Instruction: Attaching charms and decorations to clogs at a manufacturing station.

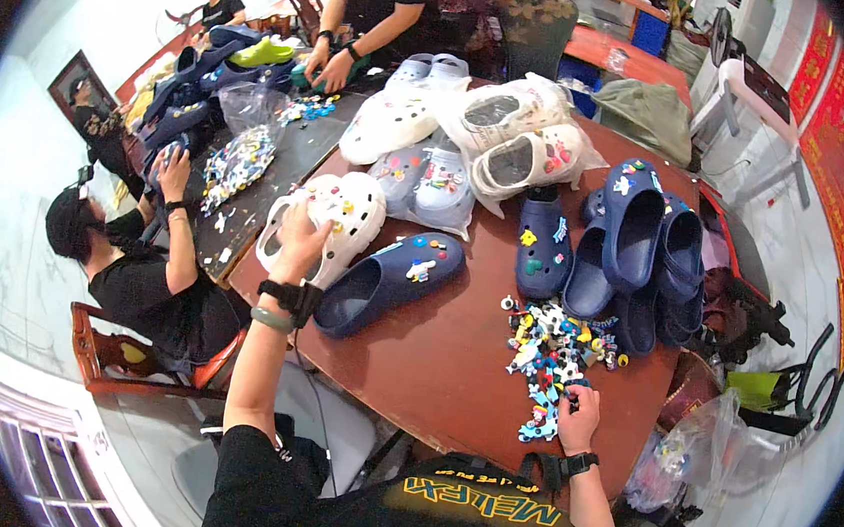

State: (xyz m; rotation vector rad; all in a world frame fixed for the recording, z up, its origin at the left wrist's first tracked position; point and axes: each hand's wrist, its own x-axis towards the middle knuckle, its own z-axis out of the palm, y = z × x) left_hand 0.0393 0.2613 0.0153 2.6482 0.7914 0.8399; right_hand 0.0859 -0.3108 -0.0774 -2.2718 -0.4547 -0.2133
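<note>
My left hand [302, 240] is on a white clog [349, 207] at the left of the brown table, its fingers gripping the upper, which carries several colourful charms. Right beside it lies a navy clog [403, 274] with a few charms on its toe. A heap of small colourful shoe charms [550, 350] spreads toward the table's near right edge. At the near end of that heap, my right hand [579, 418] has its fingers curled together around a small dark charm, partly hidden by the fingers. Another navy clog [544, 244] with charms stands just beyond the heap.
Several plain navy clogs [636, 232] are stacked at the right. Bagged white clogs [528, 137] and bagged pale blue clogs [429, 179] lie toward the back. On the adjoining dark table [302, 138] are more charms and clogs, with co-workers [156, 265] around it.
</note>
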